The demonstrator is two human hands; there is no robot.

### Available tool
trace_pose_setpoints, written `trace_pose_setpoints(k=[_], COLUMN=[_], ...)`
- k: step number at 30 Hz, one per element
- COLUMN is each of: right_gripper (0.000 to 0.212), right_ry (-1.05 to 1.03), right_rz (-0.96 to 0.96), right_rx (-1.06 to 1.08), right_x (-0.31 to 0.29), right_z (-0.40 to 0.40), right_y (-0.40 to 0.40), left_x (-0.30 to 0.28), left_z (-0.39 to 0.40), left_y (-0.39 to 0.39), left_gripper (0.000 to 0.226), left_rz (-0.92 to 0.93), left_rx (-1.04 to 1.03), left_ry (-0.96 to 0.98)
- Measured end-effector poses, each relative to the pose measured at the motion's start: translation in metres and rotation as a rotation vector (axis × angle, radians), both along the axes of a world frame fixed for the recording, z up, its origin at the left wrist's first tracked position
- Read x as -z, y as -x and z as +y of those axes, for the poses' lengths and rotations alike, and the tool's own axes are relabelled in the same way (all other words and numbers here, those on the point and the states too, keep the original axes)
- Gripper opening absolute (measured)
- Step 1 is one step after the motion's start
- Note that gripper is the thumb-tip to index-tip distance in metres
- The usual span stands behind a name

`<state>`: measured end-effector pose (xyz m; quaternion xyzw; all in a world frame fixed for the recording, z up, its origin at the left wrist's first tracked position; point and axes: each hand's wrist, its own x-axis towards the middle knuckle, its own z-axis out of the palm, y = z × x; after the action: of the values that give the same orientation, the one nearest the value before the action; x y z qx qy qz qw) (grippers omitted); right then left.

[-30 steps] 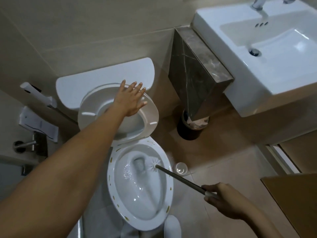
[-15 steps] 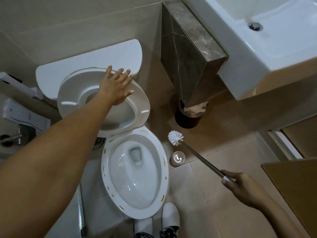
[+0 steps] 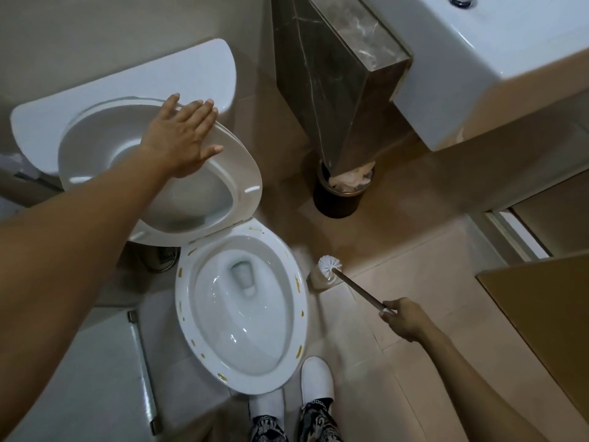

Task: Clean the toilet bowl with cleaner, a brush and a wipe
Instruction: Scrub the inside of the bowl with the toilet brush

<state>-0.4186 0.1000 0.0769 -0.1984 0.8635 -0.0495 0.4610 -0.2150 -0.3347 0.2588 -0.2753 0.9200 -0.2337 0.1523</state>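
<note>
The white toilet bowl (image 3: 191, 317) stands open below me, with yellow spots of cleaner round its rim and water at the bottom. My left hand (image 3: 181, 141) rests flat, fingers straight, on the raised seat and lid (image 3: 236, 173), holding them up near the cistern (image 3: 127, 74). My right hand (image 3: 403, 317) grips the metal handle of the toilet brush (image 3: 330, 265). Its white head hangs just above its pale holder (image 3: 315, 279) on the floor, right of the bowl. No wipe is in view.
A dark waste bin (image 3: 341, 199) with crumpled paper stands under a dark marble block (image 3: 334, 68). The white sink (image 3: 462, 52) is at the upper right. A brown panel (image 3: 541, 314) juts in at the right. My feet in white slippers (image 3: 317, 378) are at the bowl's front.
The brush came out of the bowl, swung right, then dropped to just over its holder. My left hand has stayed on the raised seat. The view tilted down.
</note>
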Motion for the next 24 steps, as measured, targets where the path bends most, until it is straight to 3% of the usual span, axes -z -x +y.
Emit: trace_pose_setpoints(k=[8,16,24], right_gripper=[0.039,0.068,0.049], right_ry=[-0.061,0.022,0.130], right_rz=[-0.042,-0.109,0.061], right_rx=[0.067,0.251,0.322], right_x=[0.044,0.070,0.076], right_z=[0.000,-0.007,-0.047], right_y=[-0.017,-0.027,-0.022], left_x=[0.005,0.009,0.007], left_z=[-0.005,-0.005,-0.004], left_y=[-0.001,-0.002,0.000], left_gripper=[0.081,0.080,0.082], left_rz=[0.028,0.093,0.079], left_rx=[0.024,0.043,0.012], left_ry=[0.013,-0.008,-0.006])
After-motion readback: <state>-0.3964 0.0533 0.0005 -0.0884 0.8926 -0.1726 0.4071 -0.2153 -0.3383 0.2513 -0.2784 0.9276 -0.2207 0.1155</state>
